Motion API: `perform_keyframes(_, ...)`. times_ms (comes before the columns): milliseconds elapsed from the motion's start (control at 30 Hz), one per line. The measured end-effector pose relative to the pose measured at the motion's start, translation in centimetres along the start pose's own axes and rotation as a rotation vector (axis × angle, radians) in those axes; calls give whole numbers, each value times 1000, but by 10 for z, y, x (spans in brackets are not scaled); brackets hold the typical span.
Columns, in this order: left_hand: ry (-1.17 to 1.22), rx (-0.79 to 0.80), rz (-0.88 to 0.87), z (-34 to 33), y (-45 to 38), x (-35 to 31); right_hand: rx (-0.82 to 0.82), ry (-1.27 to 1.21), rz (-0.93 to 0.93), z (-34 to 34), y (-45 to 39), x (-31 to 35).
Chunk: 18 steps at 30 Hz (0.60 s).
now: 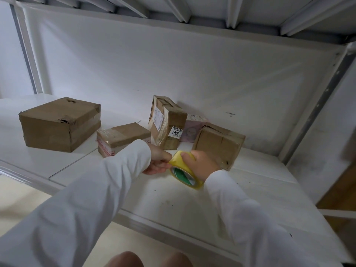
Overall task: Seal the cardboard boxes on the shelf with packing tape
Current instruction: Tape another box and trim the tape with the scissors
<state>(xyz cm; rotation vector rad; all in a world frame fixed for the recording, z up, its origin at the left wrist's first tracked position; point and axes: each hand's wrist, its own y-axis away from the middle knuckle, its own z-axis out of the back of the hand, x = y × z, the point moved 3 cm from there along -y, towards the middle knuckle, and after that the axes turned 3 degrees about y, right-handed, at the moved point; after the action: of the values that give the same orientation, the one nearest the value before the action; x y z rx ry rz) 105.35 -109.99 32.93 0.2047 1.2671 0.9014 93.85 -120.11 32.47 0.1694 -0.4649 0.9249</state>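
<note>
Now steadying yellow roll of packing tape [185, 170] above white metal shelf [260, 189] in clenched right hand [202, 164], left hand [159, 160] pinching its edge, likely seeking the tape end, brown cardboard boxes [59, 122] waiting at eleven o'clock.

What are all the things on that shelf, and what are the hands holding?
Cardboard boxes: four, brown; big one at the left, a small flat one beside it, one standing on end with a 5007 sticker, one at the right behind the hands.
Pink box: one, at the back between the two right-hand brown boxes.
Tape roll: one, yellow, held above the shelf.
Shelf: one, white.
Left hand: fingers at the roll's edge.
Right hand: grips the roll.
Sleeves: two, white.
</note>
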Motion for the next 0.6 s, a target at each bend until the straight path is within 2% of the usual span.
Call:
perform_keyframes(167, 19, 33, -2, -1, 1, -4, -7, -47, 1, 1, 6, -7)
perform_keyframes(300, 122, 58, -21, -2, 4, -11, -8, -12, 23, -2, 5, -4)
perform_keyframes(467, -98, -256, -195, -5, 4, -19, -4, 16, 17, -4, 4, 2)
perform_keyframes(600, -131, -210, -171, -5, 3, -11, 41, -30, 8, 0, 4, -2)
